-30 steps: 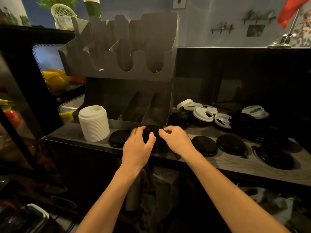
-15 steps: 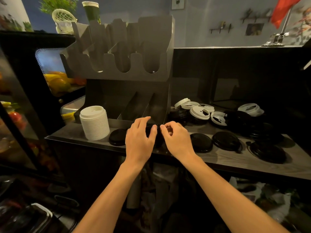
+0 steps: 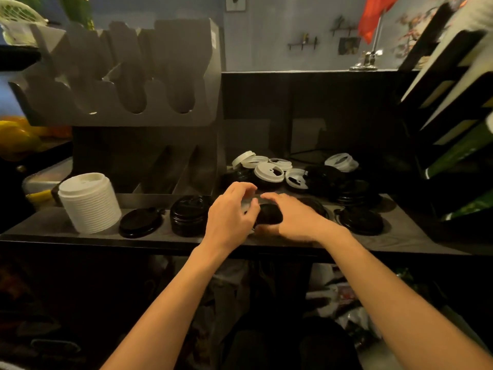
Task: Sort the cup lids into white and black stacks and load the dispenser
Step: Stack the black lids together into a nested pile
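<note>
White stack [image 3: 89, 202] stands at the left of the shelf [image 3: 40, 227], below the dispenser [image 3: 120, 76]. Right of it: flat lid [image 3: 140, 222], then black stack [image 3: 189, 214], a gap between them. Left hand [image 3: 230, 214] is curled at the left rim of the held lid [image 3: 269, 216]; blurred, cannot tell if it grips. Right hand [image 3: 296, 217] curls over the lid, gripping it, near the front edge. Behind: loose lids [image 3: 269, 172], mixed. Bare shelf at front right.

Red flag [image 3: 373, 17], yellow fruit [image 3: 16, 141], slanted black rack [image 3: 450, 76] at right
</note>
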Action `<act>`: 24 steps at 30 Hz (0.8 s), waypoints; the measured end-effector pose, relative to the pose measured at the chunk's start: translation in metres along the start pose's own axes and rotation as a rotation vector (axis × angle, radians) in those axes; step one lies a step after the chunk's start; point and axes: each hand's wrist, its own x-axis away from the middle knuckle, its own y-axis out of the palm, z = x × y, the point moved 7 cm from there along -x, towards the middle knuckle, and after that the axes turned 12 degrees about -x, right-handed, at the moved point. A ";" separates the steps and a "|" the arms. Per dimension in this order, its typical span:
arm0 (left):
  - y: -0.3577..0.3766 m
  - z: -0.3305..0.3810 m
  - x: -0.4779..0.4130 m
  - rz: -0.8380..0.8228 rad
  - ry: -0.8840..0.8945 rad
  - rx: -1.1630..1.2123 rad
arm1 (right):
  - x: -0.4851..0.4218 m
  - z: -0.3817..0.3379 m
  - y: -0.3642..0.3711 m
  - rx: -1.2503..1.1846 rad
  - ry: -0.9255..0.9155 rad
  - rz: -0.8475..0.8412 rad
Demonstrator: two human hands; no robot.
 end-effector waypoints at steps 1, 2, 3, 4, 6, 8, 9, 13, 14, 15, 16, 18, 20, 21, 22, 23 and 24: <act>0.005 0.002 -0.001 -0.008 -0.012 0.016 | 0.001 0.004 0.001 0.035 -0.006 -0.021; 0.010 0.003 -0.002 -0.018 -0.021 0.026 | 0.001 0.007 0.002 0.068 -0.018 -0.022; 0.014 0.005 -0.002 -0.025 -0.024 0.030 | 0.001 0.009 0.002 0.094 -0.032 -0.012; 0.018 0.006 -0.002 -0.027 -0.025 0.034 | 0.001 0.010 0.002 0.107 -0.046 0.009; 0.021 0.006 -0.003 -0.015 -0.040 0.046 | 0.002 0.011 0.000 0.063 -0.078 0.091; 0.022 0.001 -0.006 0.026 -0.091 0.091 | 0.006 0.012 -0.006 -0.034 -0.144 0.253; 0.024 -0.002 -0.007 0.024 -0.124 0.130 | 0.009 0.013 -0.010 -0.067 -0.173 0.345; 0.047 -0.005 -0.013 -0.169 -0.326 0.438 | 0.016 0.014 -0.023 -0.136 -0.222 0.547; 0.053 -0.004 -0.014 -0.221 -0.399 0.533 | 0.016 0.014 -0.023 -0.153 -0.224 0.536; 0.058 -0.004 -0.015 -0.255 -0.473 0.617 | 0.016 0.014 -0.022 -0.163 -0.227 0.515; 0.063 -0.004 -0.017 -0.267 -0.537 0.686 | 0.017 0.015 -0.024 -0.158 -0.231 0.499; 0.069 -0.007 -0.021 -0.264 -0.612 0.776 | 0.021 0.018 -0.032 -0.103 -0.243 0.502; 0.074 -0.010 -0.027 -0.251 -0.622 0.798 | 0.027 0.024 -0.047 -0.025 -0.239 0.556; 0.076 -0.010 -0.029 -0.251 -0.622 0.802 | 0.030 0.028 -0.053 0.024 -0.223 0.577; 0.078 -0.010 -0.030 -0.251 -0.623 0.810 | 0.032 0.034 -0.057 0.082 -0.200 0.577; 0.080 -0.009 -0.030 -0.252 -0.628 0.810 | 0.033 0.039 -0.056 0.138 -0.172 0.550; 0.083 -0.010 -0.029 -0.248 -0.637 0.804 | 0.032 0.045 -0.051 0.178 -0.138 0.500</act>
